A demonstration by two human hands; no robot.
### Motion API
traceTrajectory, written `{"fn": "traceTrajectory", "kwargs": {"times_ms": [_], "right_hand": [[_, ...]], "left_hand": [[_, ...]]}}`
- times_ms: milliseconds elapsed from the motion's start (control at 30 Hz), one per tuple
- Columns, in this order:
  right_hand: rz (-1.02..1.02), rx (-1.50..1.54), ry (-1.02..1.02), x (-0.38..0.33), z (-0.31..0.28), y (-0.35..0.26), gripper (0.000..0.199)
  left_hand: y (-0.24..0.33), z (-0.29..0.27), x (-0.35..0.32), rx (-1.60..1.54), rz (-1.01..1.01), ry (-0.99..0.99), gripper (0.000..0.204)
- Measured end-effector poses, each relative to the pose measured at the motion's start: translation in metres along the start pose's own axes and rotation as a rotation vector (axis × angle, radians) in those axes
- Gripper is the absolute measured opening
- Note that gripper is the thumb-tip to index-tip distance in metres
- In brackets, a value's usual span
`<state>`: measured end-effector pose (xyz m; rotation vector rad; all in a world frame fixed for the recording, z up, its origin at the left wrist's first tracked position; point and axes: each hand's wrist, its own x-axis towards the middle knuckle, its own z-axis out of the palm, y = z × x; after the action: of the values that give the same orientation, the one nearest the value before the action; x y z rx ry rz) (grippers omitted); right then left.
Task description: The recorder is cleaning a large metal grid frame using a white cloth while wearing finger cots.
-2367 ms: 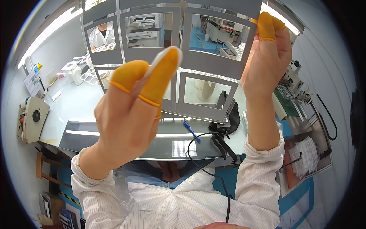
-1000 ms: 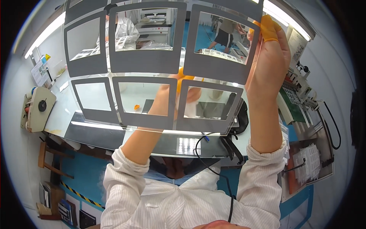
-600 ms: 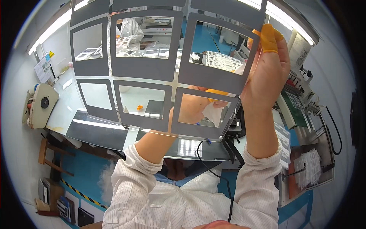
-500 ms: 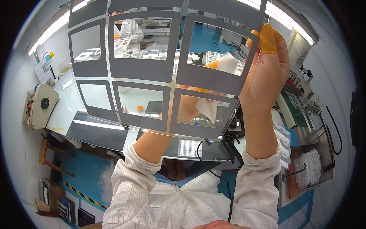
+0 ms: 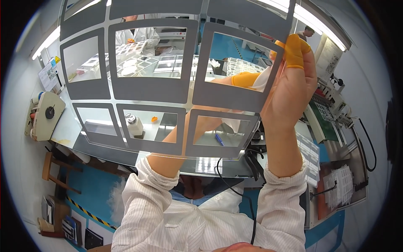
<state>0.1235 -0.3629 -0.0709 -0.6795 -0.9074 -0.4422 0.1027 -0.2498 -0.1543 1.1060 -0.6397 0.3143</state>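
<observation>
A clear sheet printed with rows of grey rectangular frames (image 5: 147, 90) stands tilted up in front of me. My right hand (image 5: 293, 80), with orange finger cots on its fingers, grips the sheet's right edge. Behind the sheet, seen through its windows, is my left hand (image 5: 206, 122). Its orange-covered fingers are closed on a white wiping cloth (image 5: 262, 80), close to the sheet's far side near the right edge. Grey borders hide part of that hand, and I cannot tell whether the cloth touches the sheet.
On the bench lie a white bottle (image 5: 134, 124), an orange scrap (image 5: 154, 119) and a blue pen (image 5: 219, 140). Beyond, a co-worker in a white coat (image 5: 147, 37) stands near more framed sheets. Another person (image 5: 308, 31) is far right. A black cable (image 5: 219, 168) hangs before me.
The sheet has tipped and come slightly lower and to the left. Behind it, my left hand's fingers and the cloth have shifted a little to the right. My right hand keeps its grip.
</observation>
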Motion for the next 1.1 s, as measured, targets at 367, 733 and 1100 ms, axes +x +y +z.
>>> {"fn": "traceTrajectory", "kwargs": {"times_ms": [367, 733, 1100], "right_hand": [[-0.077, -0.108, -0.109, -0.022, -0.047, 0.005, 0.014], [-0.155, -0.234, -0.207, -0.035, -0.073, 0.004, 0.016], [-0.176, -0.266, -0.219, -0.037, -0.082, -0.003, 0.02]], "left_hand": [[-0.022, -0.144, -0.091, -0.28, 0.05, 0.566, 0.042], [0.046, -0.178, -0.151, -0.03, 0.12, 0.723, 0.025], [0.074, -0.153, -0.126, -0.013, 0.228, 0.571, 0.02]]}}
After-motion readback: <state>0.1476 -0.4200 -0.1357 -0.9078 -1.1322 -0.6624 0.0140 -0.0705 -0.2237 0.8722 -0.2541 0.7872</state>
